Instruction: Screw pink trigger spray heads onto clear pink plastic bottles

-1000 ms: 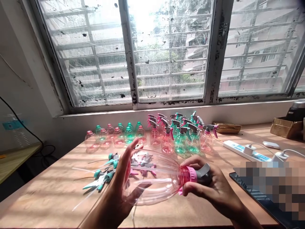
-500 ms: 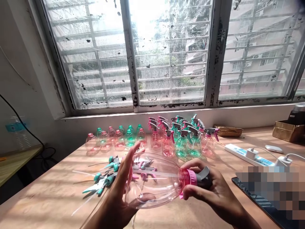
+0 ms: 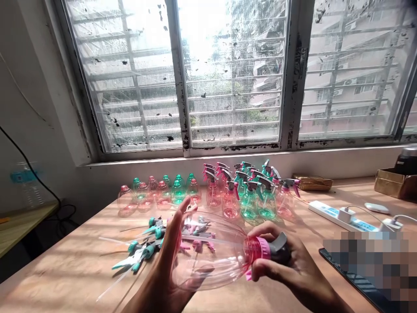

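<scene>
A clear pink spray bottle (image 3: 211,261) lies sideways between my hands above the table, its neck to the right. Around its base end curls my left hand (image 3: 172,265), gripping it. My right hand (image 3: 286,261) is closed on the pink collar and grey spray head at the neck. Inside the bottle a thin clear tube runs lengthwise. Behind and left of it lie loose green-and-grey spray heads (image 3: 141,250) with tubes, and pink ones (image 3: 198,230) seen partly through the bottle.
Capless pink and green bottles (image 3: 164,195) stand at the back left. Bottles with spray heads (image 3: 249,200) stand right of them. A white power strip (image 3: 332,213) with chargers, a dark tablet-like slab (image 3: 352,274), a brown packet (image 3: 312,182) and a cardboard box (image 3: 391,182) are at the right.
The view has shifted slightly, so the scene sits a little lower. Both hands keep their grip on the bottle, with hardly any visible movement.
</scene>
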`<state>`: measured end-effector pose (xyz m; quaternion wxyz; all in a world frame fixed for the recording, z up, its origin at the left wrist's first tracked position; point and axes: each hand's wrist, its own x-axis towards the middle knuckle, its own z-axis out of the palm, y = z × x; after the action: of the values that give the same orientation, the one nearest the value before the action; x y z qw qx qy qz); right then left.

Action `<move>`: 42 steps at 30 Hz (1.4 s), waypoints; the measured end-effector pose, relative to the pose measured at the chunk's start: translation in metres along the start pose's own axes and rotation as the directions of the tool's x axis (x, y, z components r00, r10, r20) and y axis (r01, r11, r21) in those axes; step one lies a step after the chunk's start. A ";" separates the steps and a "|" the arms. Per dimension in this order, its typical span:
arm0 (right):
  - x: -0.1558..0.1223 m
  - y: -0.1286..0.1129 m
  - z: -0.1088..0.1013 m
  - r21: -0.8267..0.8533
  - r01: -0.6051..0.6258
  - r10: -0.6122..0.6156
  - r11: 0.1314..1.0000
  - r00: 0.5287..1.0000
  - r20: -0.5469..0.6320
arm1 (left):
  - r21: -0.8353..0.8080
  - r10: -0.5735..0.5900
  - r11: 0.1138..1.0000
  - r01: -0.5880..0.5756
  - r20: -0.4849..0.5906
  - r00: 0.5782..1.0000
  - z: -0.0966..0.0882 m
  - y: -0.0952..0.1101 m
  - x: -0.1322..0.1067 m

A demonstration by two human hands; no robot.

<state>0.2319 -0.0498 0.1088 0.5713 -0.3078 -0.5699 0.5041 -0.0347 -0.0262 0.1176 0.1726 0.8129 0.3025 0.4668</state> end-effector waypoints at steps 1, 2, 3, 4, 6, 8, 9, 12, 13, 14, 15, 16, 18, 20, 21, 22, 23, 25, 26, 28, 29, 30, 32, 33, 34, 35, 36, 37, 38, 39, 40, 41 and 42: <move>0.000 0.000 0.000 -0.009 0.005 -0.005 1.000 1.000 -0.010 | 0.008 -0.006 1.000 0.006 0.003 1.000 0.000 0.000 -0.001; 0.000 0.000 0.000 -0.027 0.015 -0.016 1.000 1.000 -0.024 | 0.020 -0.006 1.000 0.006 0.008 1.000 0.001 0.000 -0.002; -0.001 0.000 0.000 -0.049 0.026 -0.028 0.998 0.999 -0.040 | 0.033 -0.004 0.999 0.004 0.011 1.000 0.001 0.000 -0.003; -0.001 -0.001 -0.001 -0.073 0.037 -0.041 0.997 0.998 -0.053 | 0.043 0.002 0.999 -0.003 0.013 1.000 0.001 0.000 -0.003; -0.001 -0.001 -0.002 -0.124 0.049 -0.058 0.991 0.996 -0.067 | 0.053 0.031 0.998 -0.032 0.016 0.999 0.001 0.000 -0.002; -0.001 0.000 -0.003 -0.173 0.056 -0.070 0.983 0.995 -0.072 | 0.036 0.066 0.997 -0.067 0.016 0.998 0.001 -0.001 0.000; -0.001 0.000 -0.003 -0.192 0.056 -0.072 0.980 0.995 -0.074 | 0.024 0.074 0.997 -0.075 0.017 0.997 0.001 -0.002 0.001; -0.001 -0.001 -0.004 -0.208 0.046 -0.063 0.977 0.995 -0.074 | -0.003 0.059 0.998 -0.059 0.014 0.998 0.003 -0.004 0.001; -0.001 -0.001 -0.004 -0.203 0.046 -0.062 0.978 0.995 -0.074 | -0.004 0.053 0.999 -0.053 0.017 0.998 0.003 -0.005 0.001; -0.002 -0.001 -0.004 -0.197 0.048 -0.064 0.979 0.995 -0.074 | -0.003 0.055 0.998 -0.055 0.022 0.998 0.004 -0.006 0.000; -0.002 -0.001 -0.005 -0.193 0.053 -0.068 0.980 0.995 -0.073 | -0.002 0.060 0.998 -0.060 0.028 0.998 0.004 -0.006 0.000; -0.003 -0.002 -0.006 -0.192 0.056 -0.071 0.980 0.995 -0.071 | 0.001 0.065 0.998 -0.065 0.036 0.997 0.004 -0.006 -0.001; -0.004 -0.003 -0.008 -0.205 0.057 -0.071 0.977 0.996 -0.058 | 0.003 0.077 0.997 -0.077 0.051 0.996 0.004 -0.004 -0.001; -0.005 -0.005 -0.011 -0.220 0.064 -0.072 0.973 0.997 -0.027 | 0.008 0.079 0.997 -0.080 0.063 0.995 0.003 -0.001 -0.001; -0.005 -0.006 -0.011 -0.221 0.075 -0.080 0.972 0.997 -0.013 | 0.017 0.074 0.997 -0.075 0.073 0.995 0.003 0.001 0.000; -0.005 -0.007 -0.012 -0.221 0.087 -0.091 0.971 0.996 -0.006 | 0.027 0.067 0.997 -0.070 0.084 0.994 0.002 0.003 0.001; -0.005 -0.008 -0.012 -0.222 0.099 -0.103 0.970 0.995 -0.011 | 0.035 0.060 0.997 -0.064 0.090 0.994 0.001 0.004 0.002; -0.005 -0.009 -0.011 -0.216 0.113 -0.122 0.970 0.992 -0.029 | 0.027 0.043 0.999 -0.046 0.098 0.994 0.000 0.006 0.003; -0.004 -0.010 -0.011 -0.207 0.116 -0.125 0.971 0.992 -0.031 | 0.002 0.041 0.999 -0.042 0.097 0.994 -0.001 0.006 0.004; -0.004 -0.010 -0.010 -0.168 0.116 -0.119 0.979 0.993 -0.008 | -0.055 0.058 0.997 -0.053 0.090 0.994 -0.001 0.005 0.004; -0.004 -0.010 -0.010 -0.145 0.111 -0.111 0.983 0.994 0.007 | -0.074 0.077 0.995 -0.071 0.086 0.993 0.000 0.005 0.004; -0.003 -0.010 -0.010 -0.125 0.105 -0.104 0.987 0.994 0.019 | -0.083 0.103 0.992 -0.097 0.078 0.992 0.000 0.005 0.004; -0.003 -0.009 -0.011 -0.108 0.103 -0.101 0.989 0.995 0.025 | -0.075 0.143 0.988 -0.138 0.069 0.987 0.001 0.005 0.005; -0.003 -0.009 -0.011 -0.113 0.110 -0.108 0.988 0.994 0.023 | -0.065 0.142 0.988 -0.138 0.071 0.987 0.001 0.006 0.006; -0.003 -0.010 -0.011 -0.131 0.121 -0.120 0.984 0.993 0.019 | -0.053 0.134 0.990 -0.130 0.076 0.988 0.002 0.007 0.006; -0.003 -0.010 -0.011 -0.157 0.136 -0.136 0.978 0.991 0.015 | -0.038 0.119 0.992 -0.116 0.084 0.989 0.001 0.008 0.007; -0.003 -0.010 -0.011 -0.186 0.150 -0.150 0.971 0.989 0.013 | -0.026 0.102 0.995 -0.100 0.091 0.991 0.001 0.009 0.008; -0.003 -0.011 -0.011 -0.213 0.161 -0.162 0.964 0.987 0.015 | -0.014 0.085 0.996 -0.084 0.101 0.991 0.000 0.010 0.008; -0.003 -0.011 -0.011 -0.230 0.168 -0.169 0.959 0.986 0.017 | -0.005 0.073 0.997 -0.073 0.114 0.991 -0.001 0.011 0.009; -0.003 -0.011 -0.011 -0.236 0.169 -0.170 0.957 0.985 0.016 | -0.003 0.061 0.998 -0.061 0.122 0.991 -0.002 0.012 0.009; -0.004 -0.011 -0.011 -0.228 0.165 -0.167 0.960 0.986 0.012 | -0.011 0.052 0.999 -0.051 0.129 0.990 -0.003 0.012 0.009; -0.004 -0.011 -0.011 -0.207 0.158 -0.159 0.965 0.987 0.011 | -0.025 0.044 0.999 -0.041 0.132 0.990 -0.004 0.012 0.009; -0.004 -0.011 -0.011 -0.180 0.147 -0.147 0.973 0.989 0.011 | -0.042 0.045 0.998 -0.040 0.127 0.991 -0.004 0.011 0.008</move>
<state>0.2453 -0.0540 0.1156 0.5775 -0.3157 -0.6337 0.4065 -0.0315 -0.0292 0.1317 0.1974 0.8438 0.2644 0.4232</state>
